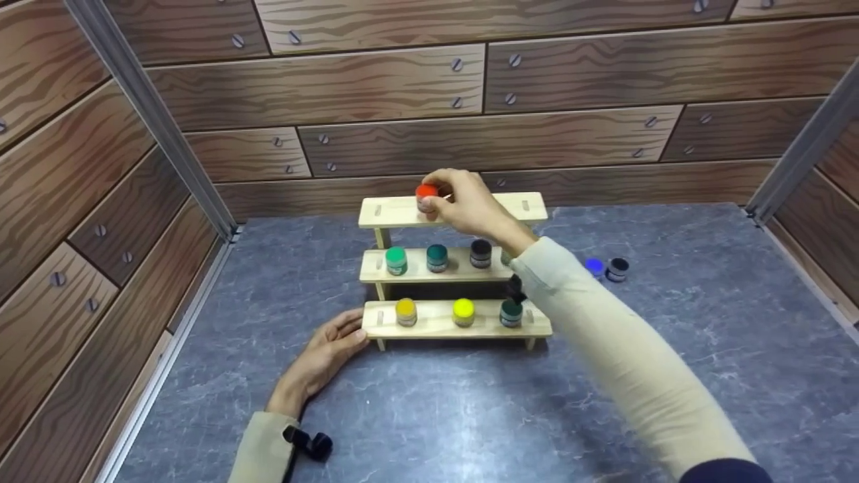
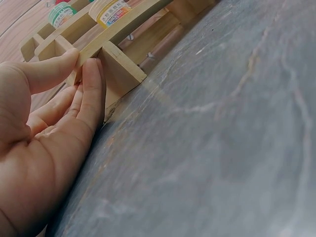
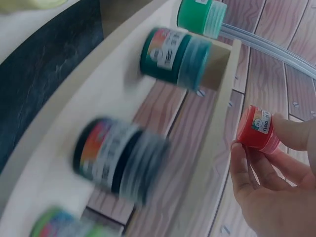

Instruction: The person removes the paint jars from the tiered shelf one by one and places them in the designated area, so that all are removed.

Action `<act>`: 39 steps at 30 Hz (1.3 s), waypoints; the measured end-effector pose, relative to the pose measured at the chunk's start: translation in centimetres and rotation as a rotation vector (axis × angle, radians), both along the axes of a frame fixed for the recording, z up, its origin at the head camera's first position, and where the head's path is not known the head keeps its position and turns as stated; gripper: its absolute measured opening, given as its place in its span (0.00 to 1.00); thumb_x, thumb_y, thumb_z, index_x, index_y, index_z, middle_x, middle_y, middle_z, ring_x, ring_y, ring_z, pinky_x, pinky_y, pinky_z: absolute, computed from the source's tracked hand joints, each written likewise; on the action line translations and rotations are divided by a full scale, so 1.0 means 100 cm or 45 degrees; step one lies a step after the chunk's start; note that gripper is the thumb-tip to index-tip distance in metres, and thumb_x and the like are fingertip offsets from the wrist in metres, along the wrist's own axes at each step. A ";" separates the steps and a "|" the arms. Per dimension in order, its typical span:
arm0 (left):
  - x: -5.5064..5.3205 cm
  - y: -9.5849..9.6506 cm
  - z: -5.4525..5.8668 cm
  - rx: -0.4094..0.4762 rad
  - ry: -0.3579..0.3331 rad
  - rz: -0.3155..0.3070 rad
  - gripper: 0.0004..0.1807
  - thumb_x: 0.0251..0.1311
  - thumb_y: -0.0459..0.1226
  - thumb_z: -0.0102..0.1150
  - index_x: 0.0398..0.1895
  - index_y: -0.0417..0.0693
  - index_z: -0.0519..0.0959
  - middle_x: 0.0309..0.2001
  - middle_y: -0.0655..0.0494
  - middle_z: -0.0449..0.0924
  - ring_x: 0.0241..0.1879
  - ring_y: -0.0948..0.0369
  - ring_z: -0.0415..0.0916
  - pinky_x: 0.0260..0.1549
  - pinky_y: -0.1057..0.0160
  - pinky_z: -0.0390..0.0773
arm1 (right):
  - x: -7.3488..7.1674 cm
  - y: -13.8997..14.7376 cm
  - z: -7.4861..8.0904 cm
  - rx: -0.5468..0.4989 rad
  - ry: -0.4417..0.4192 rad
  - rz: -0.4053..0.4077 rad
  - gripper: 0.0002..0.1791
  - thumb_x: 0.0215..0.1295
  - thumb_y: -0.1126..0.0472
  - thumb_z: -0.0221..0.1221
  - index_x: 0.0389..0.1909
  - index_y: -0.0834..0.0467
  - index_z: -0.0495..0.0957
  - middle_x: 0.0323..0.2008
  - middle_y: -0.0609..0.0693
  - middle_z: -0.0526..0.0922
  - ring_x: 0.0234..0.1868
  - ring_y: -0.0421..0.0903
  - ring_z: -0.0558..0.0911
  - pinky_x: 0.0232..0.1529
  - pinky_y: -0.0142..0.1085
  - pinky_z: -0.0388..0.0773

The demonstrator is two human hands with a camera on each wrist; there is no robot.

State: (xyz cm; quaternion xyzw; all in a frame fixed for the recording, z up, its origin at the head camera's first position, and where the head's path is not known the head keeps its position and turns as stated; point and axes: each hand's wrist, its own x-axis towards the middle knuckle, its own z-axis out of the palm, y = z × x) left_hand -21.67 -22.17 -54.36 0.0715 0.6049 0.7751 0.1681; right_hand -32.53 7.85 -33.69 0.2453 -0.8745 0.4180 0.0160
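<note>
A three-tier wooden display stand [image 1: 429,331] stands on the table. Over its top tier my right hand [image 1: 470,204] holds a small red paint jar [image 1: 425,196] between thumb and fingers; the right wrist view shows the red jar [image 3: 256,128] with its label facing the camera. At the lowest tier's left end, my left hand [image 1: 329,352] pinches the board, its thumb [image 2: 57,69] against the edge and fingers below. The middle tier bears a green jar [image 1: 396,261], a teal jar [image 1: 437,257], a black jar [image 1: 480,253] and another partly hidden by my right sleeve.
On the lowest tier stand an ochre jar [image 1: 406,312], a yellow jar [image 1: 463,312] and a dark green jar [image 1: 511,313]. A blue jar [image 1: 594,267] and a black jar [image 1: 617,270] are on the table to the right. Wood-patterned walls [image 1: 402,87] enclose the grey table [image 1: 282,268].
</note>
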 end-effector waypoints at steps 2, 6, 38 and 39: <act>0.000 -0.001 0.000 0.001 -0.004 0.006 0.36 0.76 0.28 0.57 0.81 0.25 0.54 0.69 0.47 0.74 0.62 0.62 0.79 0.67 0.64 0.79 | 0.002 0.008 0.002 0.001 0.005 0.018 0.20 0.80 0.61 0.61 0.67 0.64 0.78 0.55 0.60 0.85 0.48 0.53 0.88 0.48 0.40 0.89; 0.000 -0.001 -0.001 -0.002 -0.008 0.009 0.37 0.76 0.28 0.57 0.81 0.25 0.54 0.69 0.47 0.74 0.61 0.62 0.79 0.67 0.64 0.79 | 0.005 0.028 0.005 0.030 0.034 0.016 0.21 0.79 0.63 0.61 0.68 0.63 0.78 0.59 0.61 0.83 0.53 0.54 0.86 0.57 0.45 0.86; 0.001 0.001 0.003 -0.031 -0.014 0.015 0.36 0.76 0.28 0.56 0.81 0.25 0.53 0.72 0.41 0.70 0.62 0.63 0.78 0.66 0.65 0.79 | 0.022 0.197 0.008 0.220 0.262 -0.077 0.19 0.74 0.71 0.61 0.63 0.68 0.79 0.52 0.61 0.82 0.53 0.57 0.83 0.54 0.21 0.73; 0.001 0.001 0.003 -0.028 -0.012 0.013 0.36 0.76 0.28 0.56 0.81 0.25 0.53 0.72 0.42 0.71 0.62 0.62 0.78 0.67 0.64 0.79 | 0.023 0.202 0.007 0.222 0.262 -0.084 0.19 0.74 0.71 0.61 0.63 0.68 0.79 0.52 0.61 0.82 0.52 0.57 0.83 0.52 0.19 0.72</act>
